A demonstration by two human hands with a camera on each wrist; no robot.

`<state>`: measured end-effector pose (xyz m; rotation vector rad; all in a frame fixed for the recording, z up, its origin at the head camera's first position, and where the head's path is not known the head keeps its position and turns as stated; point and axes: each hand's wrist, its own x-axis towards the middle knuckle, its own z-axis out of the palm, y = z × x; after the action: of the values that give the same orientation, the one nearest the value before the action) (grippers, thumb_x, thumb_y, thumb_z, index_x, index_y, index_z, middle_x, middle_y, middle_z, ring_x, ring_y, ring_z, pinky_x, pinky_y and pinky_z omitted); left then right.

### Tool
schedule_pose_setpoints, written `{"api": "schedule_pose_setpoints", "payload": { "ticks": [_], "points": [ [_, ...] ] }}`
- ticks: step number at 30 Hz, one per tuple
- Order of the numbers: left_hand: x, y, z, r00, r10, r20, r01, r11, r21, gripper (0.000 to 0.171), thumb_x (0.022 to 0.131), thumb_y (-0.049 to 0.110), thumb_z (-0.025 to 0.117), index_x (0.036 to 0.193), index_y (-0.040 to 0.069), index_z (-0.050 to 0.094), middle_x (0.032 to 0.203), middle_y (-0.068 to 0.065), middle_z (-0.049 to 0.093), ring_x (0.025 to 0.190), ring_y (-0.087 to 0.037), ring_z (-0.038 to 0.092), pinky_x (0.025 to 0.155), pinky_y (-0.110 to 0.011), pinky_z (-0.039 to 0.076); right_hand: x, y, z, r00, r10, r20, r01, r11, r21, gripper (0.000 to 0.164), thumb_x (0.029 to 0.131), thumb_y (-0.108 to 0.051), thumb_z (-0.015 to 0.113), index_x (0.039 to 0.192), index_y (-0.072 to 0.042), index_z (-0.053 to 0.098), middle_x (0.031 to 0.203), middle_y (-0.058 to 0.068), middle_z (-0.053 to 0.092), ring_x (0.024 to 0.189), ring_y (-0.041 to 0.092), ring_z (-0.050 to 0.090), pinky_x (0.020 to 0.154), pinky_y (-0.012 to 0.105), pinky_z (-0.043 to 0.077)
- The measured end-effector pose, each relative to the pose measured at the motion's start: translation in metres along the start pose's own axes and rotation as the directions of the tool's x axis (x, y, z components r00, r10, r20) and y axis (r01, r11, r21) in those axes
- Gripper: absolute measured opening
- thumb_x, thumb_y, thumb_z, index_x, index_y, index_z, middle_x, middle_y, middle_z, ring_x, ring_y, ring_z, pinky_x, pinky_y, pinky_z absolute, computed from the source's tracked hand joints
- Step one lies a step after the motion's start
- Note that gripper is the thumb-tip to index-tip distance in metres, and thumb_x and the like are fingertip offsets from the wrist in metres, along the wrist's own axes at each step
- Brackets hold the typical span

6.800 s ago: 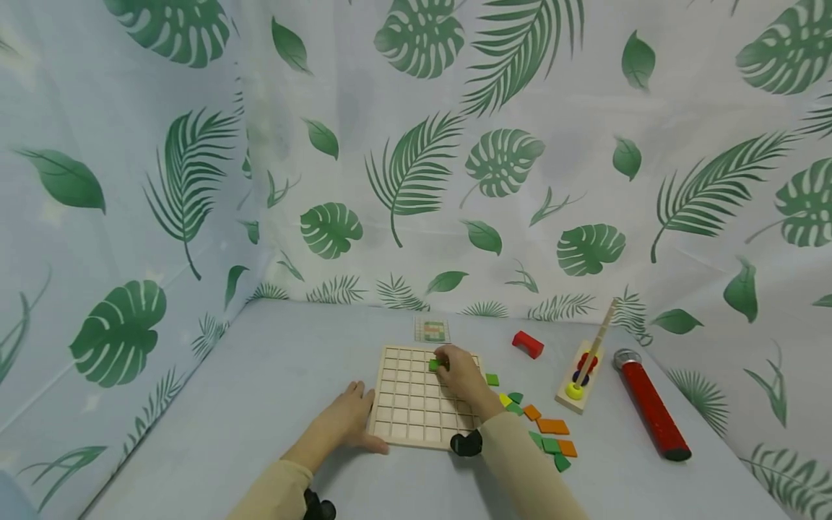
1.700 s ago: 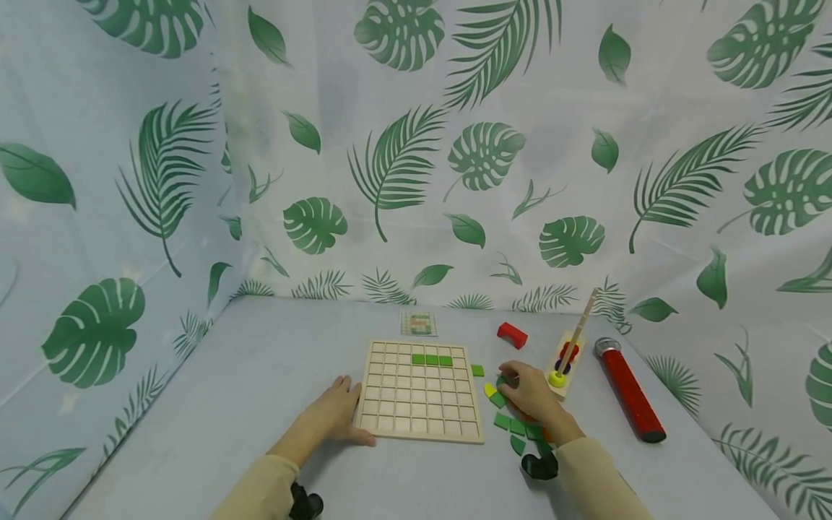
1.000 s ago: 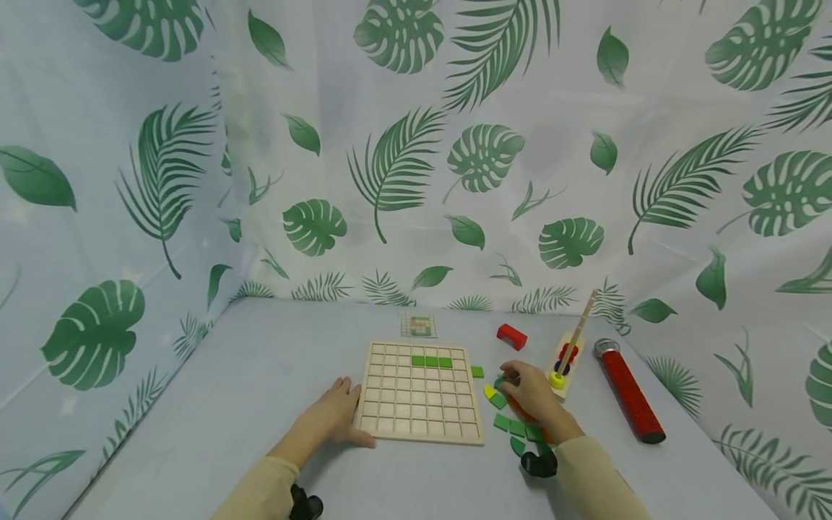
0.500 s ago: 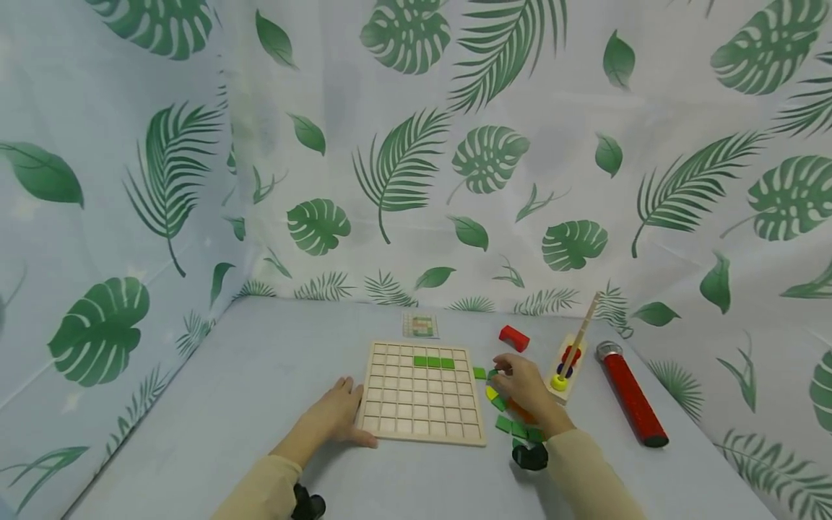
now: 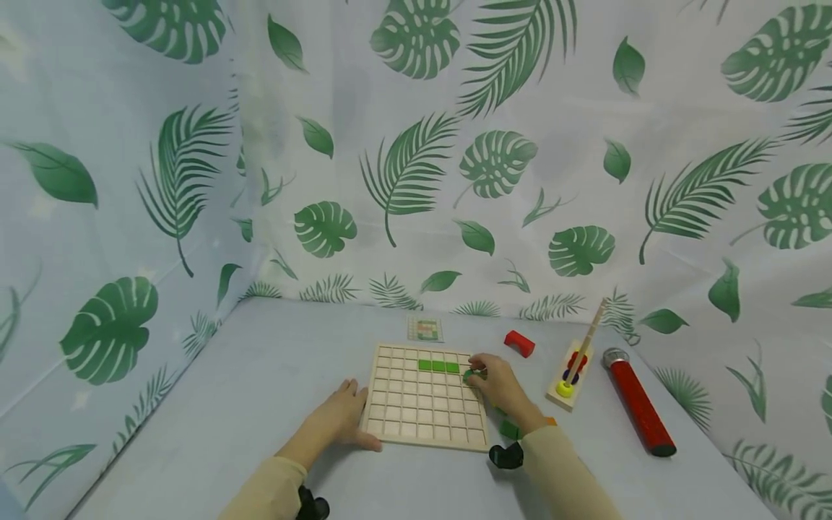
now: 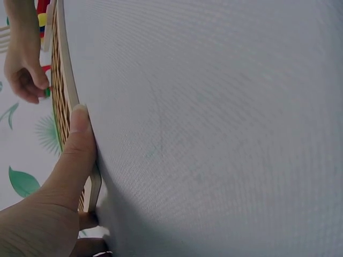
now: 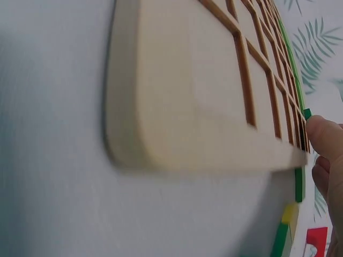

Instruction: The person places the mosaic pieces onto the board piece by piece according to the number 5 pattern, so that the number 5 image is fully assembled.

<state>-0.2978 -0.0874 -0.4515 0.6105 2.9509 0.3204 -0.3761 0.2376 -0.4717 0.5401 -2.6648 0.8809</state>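
A square wooden grid board (image 5: pixel 422 404) lies on the table, with a row of three green tiles (image 5: pixel 438 366) in its second row of cells. Along the board's left side rests my left hand (image 5: pixel 341 419), fingers extended; its thumb (image 6: pixel 75 155) lies against the front edge in the left wrist view. My right hand (image 5: pixel 500 390) pinches a small green tile (image 5: pixel 469 375) between thumb and fingertips at the board's upper right; the tile's shape is partly hidden. In the right wrist view, a loose green tile (image 7: pixel 299 184) lies beyond the board's edge.
More green pieces (image 5: pixel 510 430) and an orange piece (image 5: pixel 551 421) lie right of the board, partly covered by the right arm. Behind are a printed card (image 5: pixel 425 330) and a red arch block (image 5: pixel 520 343). Farther right stand a pegged bead toy (image 5: pixel 572 379) and a red cylinder (image 5: pixel 640 404).
The right hand has moved left from the loose pieces to the board with a green tile. Since the oldest frame, the green row has become visible on the board. The left hand stays put.
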Motion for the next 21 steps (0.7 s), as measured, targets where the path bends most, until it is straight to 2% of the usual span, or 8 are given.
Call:
{"api": "schedule_pose_setpoints", "payload": {
  "ticks": [9, 18, 21],
  "points": [
    [0.001, -0.001, 0.002, 1.0, 0.003, -0.006, -0.003, 1.0, 0.029, 0.11, 0.061, 0.066, 0.075, 0.135, -0.007, 0.043, 0.139, -0.033, 0.036, 0.131, -0.043, 0.033, 0.106, -0.047, 0.033, 0.012, -0.018, 0.019, 0.999, -0.043, 0.019, 0.041, 0.997, 0.063, 0.035, 0.081, -0.002, 0.073, 0.112, 0.006, 0.062, 0.102, 0.014, 0.064, 0.094, 0.026, 0.062, 0.078, 0.037, 0.055],
    [0.001, -0.001, 0.003, 1.0, 0.01, -0.029, -0.009, 0.999, 0.043, 0.11, 0.059, 0.067, 0.076, 0.135, -0.006, 0.044, 0.137, -0.031, 0.039, 0.129, -0.043, 0.036, 0.105, -0.048, 0.035, 0.023, -0.029, 0.038, 0.997, -0.062, 0.039, 0.062, 0.998, 0.001, 0.034, 0.081, -0.006, 0.075, 0.112, 0.001, 0.063, 0.099, 0.008, 0.064, 0.091, 0.022, 0.06, 0.075, 0.035, 0.053],
    [0.001, -0.001, 0.002, 1.0, 0.006, -0.025, -0.004, 0.999, 0.045, 0.11, 0.059, 0.067, 0.075, 0.135, -0.007, 0.044, 0.137, -0.031, 0.039, 0.13, -0.043, 0.035, 0.105, -0.048, 0.035, 0.025, -0.032, 0.043, 0.997, -0.065, 0.046, 0.065, 0.998, 0.021, 0.035, 0.082, -0.007, 0.074, 0.114, 0.001, 0.062, 0.101, 0.008, 0.064, 0.094, 0.023, 0.06, 0.077, 0.036, 0.053]
  ]
}}
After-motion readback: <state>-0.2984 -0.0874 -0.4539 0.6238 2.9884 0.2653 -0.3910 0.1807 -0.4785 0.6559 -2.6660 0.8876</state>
